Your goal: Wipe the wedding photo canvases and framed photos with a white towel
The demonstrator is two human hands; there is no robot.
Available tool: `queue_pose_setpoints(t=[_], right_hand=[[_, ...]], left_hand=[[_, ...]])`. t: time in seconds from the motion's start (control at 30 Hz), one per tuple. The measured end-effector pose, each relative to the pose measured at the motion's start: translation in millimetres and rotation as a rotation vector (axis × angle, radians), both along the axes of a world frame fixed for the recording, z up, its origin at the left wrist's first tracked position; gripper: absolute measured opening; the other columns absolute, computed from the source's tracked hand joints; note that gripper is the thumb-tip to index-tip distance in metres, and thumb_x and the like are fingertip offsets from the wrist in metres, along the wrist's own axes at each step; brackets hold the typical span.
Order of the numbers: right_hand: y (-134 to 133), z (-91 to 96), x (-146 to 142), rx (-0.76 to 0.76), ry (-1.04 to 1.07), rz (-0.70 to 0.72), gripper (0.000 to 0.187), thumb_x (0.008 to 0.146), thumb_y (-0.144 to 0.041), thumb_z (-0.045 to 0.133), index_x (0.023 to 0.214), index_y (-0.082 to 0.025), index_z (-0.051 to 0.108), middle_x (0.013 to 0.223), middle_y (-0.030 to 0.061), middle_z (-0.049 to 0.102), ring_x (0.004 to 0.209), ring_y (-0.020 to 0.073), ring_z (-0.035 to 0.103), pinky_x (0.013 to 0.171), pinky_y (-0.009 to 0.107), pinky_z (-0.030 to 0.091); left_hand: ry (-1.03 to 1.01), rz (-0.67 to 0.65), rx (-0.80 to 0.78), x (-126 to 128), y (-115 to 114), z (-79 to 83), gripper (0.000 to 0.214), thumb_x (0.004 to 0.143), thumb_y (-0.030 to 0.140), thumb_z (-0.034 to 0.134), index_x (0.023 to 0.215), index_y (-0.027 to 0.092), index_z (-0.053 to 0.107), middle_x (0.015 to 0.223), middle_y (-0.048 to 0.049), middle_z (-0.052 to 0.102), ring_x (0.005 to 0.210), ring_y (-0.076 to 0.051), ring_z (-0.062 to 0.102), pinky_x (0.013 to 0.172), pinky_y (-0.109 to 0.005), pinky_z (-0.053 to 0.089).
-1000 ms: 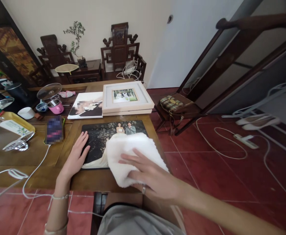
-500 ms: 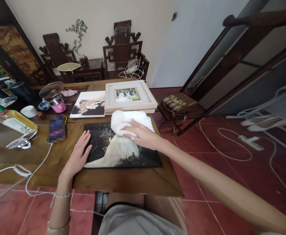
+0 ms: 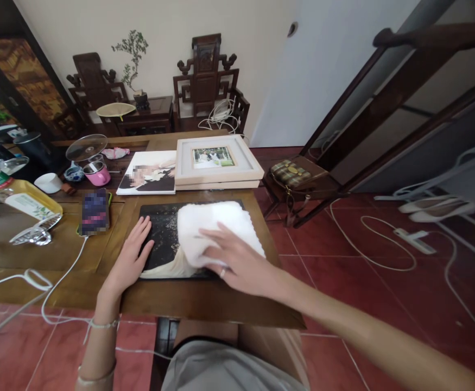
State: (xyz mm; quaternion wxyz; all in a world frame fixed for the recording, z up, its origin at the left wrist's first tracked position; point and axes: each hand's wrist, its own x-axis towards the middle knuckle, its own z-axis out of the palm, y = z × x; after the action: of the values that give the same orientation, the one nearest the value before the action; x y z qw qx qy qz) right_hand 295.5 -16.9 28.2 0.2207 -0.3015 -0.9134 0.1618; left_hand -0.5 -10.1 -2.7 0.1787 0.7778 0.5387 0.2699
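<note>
A dark photo panel (image 3: pixel 159 228) lies flat on the wooden table (image 3: pixel 172 298), with part of a pale dress showing in its picture. My left hand (image 3: pixel 133 250) rests on its left edge, fingers stretched out and flat. On the right part of the panel my right hand (image 3: pixel 237 258) grips a folded white towel (image 3: pixel 216 222), pressing it against the surface. The towel covers most of the panel's right half.
Behind the panel lie a white-edged photo print (image 3: pixel 147 174) and a framed photo (image 3: pixel 216 163). To the left are a phone (image 3: pixel 94 212) on a cable, a hair claw clip (image 3: pixel 37 231), an oil bottle (image 3: pixel 21 195) and a pink mug (image 3: pixel 97 174). A plaid bag (image 3: pixel 289 172) sits on a chair.
My right hand has drawn the towel toward me, from the panel's far edge down to its near part. The towel is spread wider now. My left hand has stayed in place.
</note>
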Motion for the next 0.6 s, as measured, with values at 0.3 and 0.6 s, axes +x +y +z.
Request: queue_pose_setpoints(t=[0.3,0.6], right_hand=[[-47,-9.0,4,0.042,-0.059,0.200,0.022,0.081,-0.016,0.055,0.097,-0.019,0.070,0.144,0.0119,0.051,0.143,0.0300,0.030,0.118,0.059,0.012],[21,-3.1,1,0.130,-0.097,0.036,0.026,0.086,-0.014,0.052,0.107,-0.019,0.067,0.139,0.0151,0.055,0.137,0.0285,0.041,0.114,0.059,0.026]], left_hand=[[0.016,0.012,-0.010,0,-1,1.0,0.051,0.100,0.039,0.036,0.149,0.023,0.034,0.158,-0.0074,0.028,0.148,-0.022,0.018,0.120,-0.047,0.018],[0.018,0.004,0.008,0,0,0.7,0.051,0.100,0.039,0.037,0.149,0.025,0.033,0.157,-0.0066,0.031,0.147,-0.023,0.020,0.120,-0.049,0.019]])
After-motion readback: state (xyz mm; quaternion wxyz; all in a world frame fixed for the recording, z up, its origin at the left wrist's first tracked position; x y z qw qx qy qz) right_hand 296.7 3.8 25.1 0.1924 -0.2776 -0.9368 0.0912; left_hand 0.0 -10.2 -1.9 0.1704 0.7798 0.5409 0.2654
